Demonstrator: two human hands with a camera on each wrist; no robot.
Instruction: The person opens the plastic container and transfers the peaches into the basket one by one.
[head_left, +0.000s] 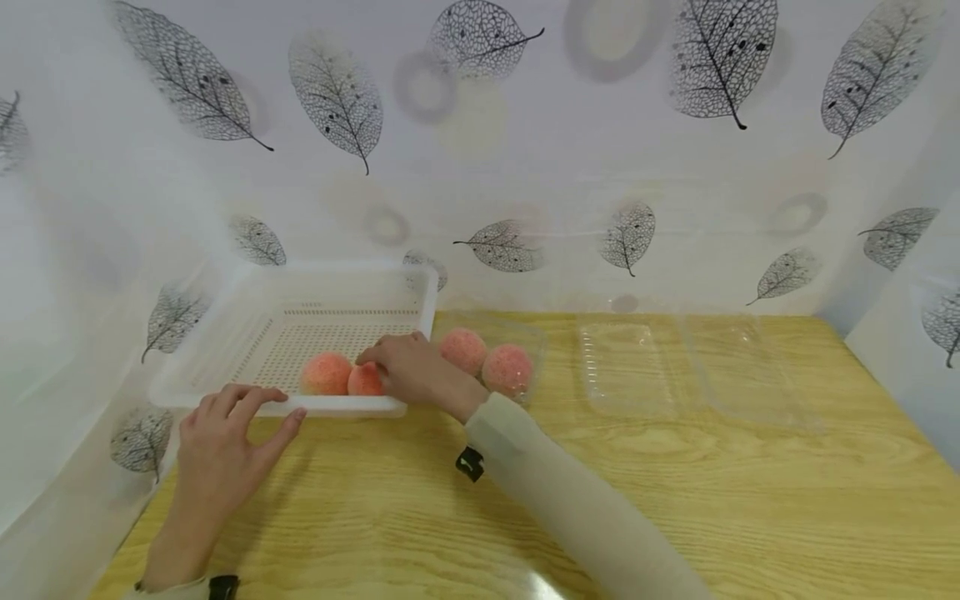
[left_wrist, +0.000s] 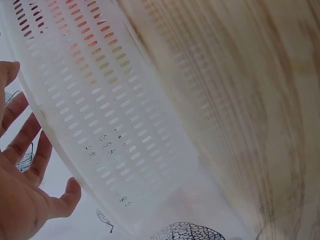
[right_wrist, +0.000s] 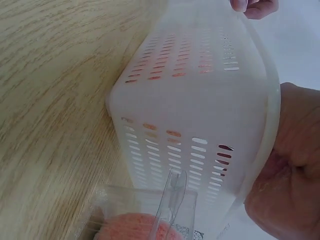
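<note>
At the near rim of a white basket on a wood-grain table, a person's right hand bends its fingers around a pink peach inside, next to a second peach. The left hand spreads at the same edge, gripping nothing, apparently placed to steady it. Just beside the basket, the walls of a clear box seem to keep two more peaches from rolling.
</note>
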